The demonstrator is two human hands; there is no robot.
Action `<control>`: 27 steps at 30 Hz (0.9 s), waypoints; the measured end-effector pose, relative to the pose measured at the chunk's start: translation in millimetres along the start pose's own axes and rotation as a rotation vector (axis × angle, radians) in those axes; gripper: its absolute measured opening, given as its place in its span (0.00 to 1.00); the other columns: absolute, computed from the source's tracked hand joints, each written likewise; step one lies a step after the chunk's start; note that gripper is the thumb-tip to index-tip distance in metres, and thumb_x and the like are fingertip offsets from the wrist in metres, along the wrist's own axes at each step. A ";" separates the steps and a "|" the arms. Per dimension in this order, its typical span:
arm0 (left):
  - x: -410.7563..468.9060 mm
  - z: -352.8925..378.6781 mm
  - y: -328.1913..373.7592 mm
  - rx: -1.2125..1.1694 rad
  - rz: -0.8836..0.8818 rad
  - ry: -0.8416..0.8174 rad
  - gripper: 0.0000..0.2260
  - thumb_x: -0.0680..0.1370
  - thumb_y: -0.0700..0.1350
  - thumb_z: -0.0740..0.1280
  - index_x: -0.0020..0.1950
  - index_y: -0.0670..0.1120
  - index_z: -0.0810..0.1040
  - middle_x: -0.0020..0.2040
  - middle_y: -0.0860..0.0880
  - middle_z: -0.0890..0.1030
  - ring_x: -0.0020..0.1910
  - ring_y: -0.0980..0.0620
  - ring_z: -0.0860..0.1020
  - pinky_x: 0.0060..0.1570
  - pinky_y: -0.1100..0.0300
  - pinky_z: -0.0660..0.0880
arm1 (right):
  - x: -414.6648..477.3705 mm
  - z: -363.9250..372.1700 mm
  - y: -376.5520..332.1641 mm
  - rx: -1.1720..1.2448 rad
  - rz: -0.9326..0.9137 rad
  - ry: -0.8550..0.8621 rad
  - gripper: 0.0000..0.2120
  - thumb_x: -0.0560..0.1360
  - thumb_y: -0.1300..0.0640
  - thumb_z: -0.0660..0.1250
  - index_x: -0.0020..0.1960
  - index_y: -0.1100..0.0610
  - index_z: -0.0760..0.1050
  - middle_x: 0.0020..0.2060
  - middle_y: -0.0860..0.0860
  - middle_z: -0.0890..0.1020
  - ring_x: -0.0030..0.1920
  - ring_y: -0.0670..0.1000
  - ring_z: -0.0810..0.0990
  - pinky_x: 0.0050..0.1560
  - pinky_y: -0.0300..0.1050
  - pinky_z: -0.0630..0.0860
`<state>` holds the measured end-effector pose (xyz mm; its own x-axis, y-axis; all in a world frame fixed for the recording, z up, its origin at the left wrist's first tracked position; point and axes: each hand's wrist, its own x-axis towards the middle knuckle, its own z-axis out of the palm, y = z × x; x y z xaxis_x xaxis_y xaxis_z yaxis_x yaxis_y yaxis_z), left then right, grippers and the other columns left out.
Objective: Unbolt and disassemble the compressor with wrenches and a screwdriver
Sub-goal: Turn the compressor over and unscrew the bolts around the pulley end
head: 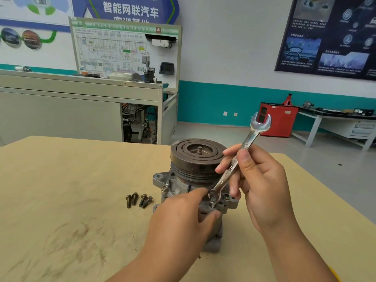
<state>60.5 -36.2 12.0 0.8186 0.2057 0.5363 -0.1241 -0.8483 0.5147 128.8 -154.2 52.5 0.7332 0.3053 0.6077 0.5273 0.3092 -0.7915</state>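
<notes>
Head view: wrench [231,168] slants up-right from a bolt [213,200] on the compressor [194,159].

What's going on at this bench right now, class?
A person is taking apart a compressor that stands upright on a tan table. The right hand holds an open-ended wrench, whose lower end sits on a bolt at the housing's flange. The left hand grips the housing beside that bolt. Four loose bolts lie on the table to the left of the compressor.
</notes>
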 end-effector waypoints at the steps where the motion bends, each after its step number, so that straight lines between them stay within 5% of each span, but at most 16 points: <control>1: 1.8 1.7 1.4 -0.005 0.002 0.018 0.16 0.74 0.60 0.65 0.61 0.60 0.74 0.30 0.56 0.70 0.38 0.56 0.73 0.40 0.64 0.68 | -0.3 -0.8 -0.1 0.009 0.007 0.004 0.12 0.75 0.50 0.59 0.41 0.47 0.80 0.35 0.54 0.83 0.22 0.45 0.70 0.23 0.36 0.67; 12: 8.0 11.8 -2.3 -0.110 -0.018 0.078 0.06 0.73 0.54 0.70 0.48 0.55 0.79 0.25 0.56 0.68 0.28 0.60 0.69 0.30 0.68 0.62 | -6.3 -3.3 -5.1 -0.037 -0.040 0.099 0.12 0.77 0.51 0.57 0.43 0.48 0.79 0.36 0.53 0.83 0.24 0.46 0.73 0.25 0.36 0.70; 21: 7.2 14.2 -3.8 -0.168 0.011 0.135 0.07 0.74 0.53 0.70 0.49 0.53 0.80 0.25 0.56 0.70 0.28 0.60 0.71 0.33 0.67 0.68 | -4.4 -5.7 -15.3 0.094 -0.047 0.264 0.13 0.82 0.60 0.53 0.46 0.58 0.74 0.33 0.53 0.83 0.23 0.46 0.73 0.24 0.36 0.70; 27: 2.1 0.5 -11.0 -0.370 -0.038 0.164 0.05 0.70 0.50 0.72 0.37 0.56 0.77 0.26 0.56 0.76 0.26 0.61 0.72 0.29 0.70 0.67 | -5.2 -6.7 -15.4 0.088 -0.057 0.328 0.12 0.83 0.60 0.53 0.46 0.56 0.73 0.33 0.53 0.83 0.23 0.46 0.74 0.24 0.35 0.70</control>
<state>63.8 -26.7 7.1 0.7297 0.3344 0.5964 -0.3135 -0.6116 0.7265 119.7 -166.6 61.1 0.8104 -0.0163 0.5856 0.5425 0.3982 -0.7397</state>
